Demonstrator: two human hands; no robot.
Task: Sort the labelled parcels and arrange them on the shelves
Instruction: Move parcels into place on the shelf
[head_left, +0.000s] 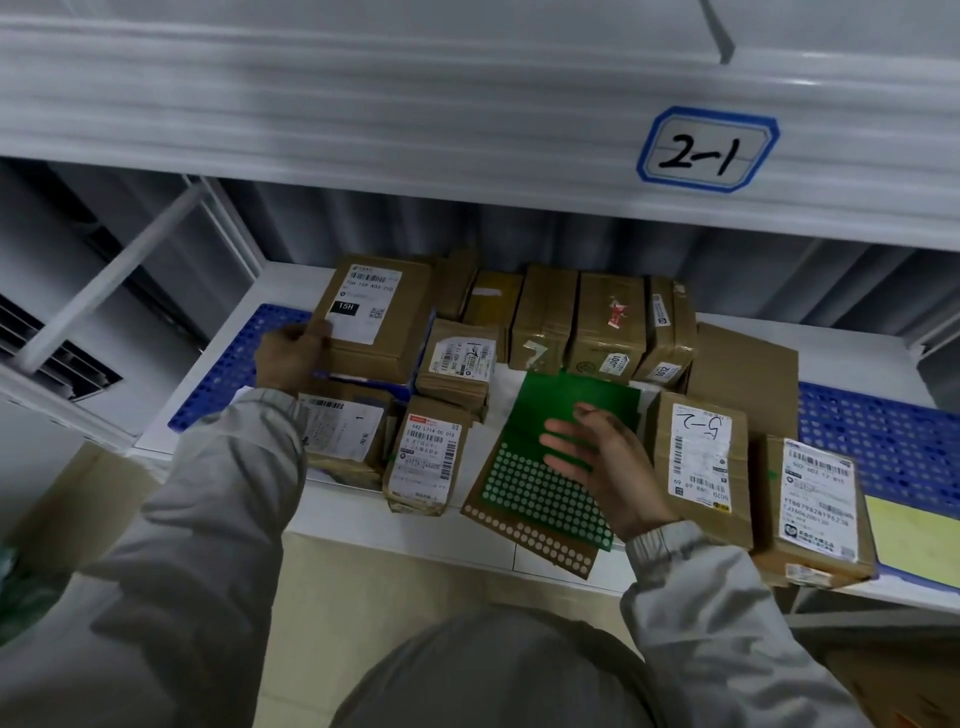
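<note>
Left hand (291, 358) is gripping the 15H box (376, 317) at its 8 o'clock corner, looking stiff and light; right hand (597, 457) is hovering, grip wide.

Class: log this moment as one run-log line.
left hand: grips 15H parcel | right hand: open over green sticker sheet | shelf tag: 2-1

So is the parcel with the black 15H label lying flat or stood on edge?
Lying flat: the 15H parcel shows its label face upward, resting atop another box, with the left hand gripping its near corner.
</note>
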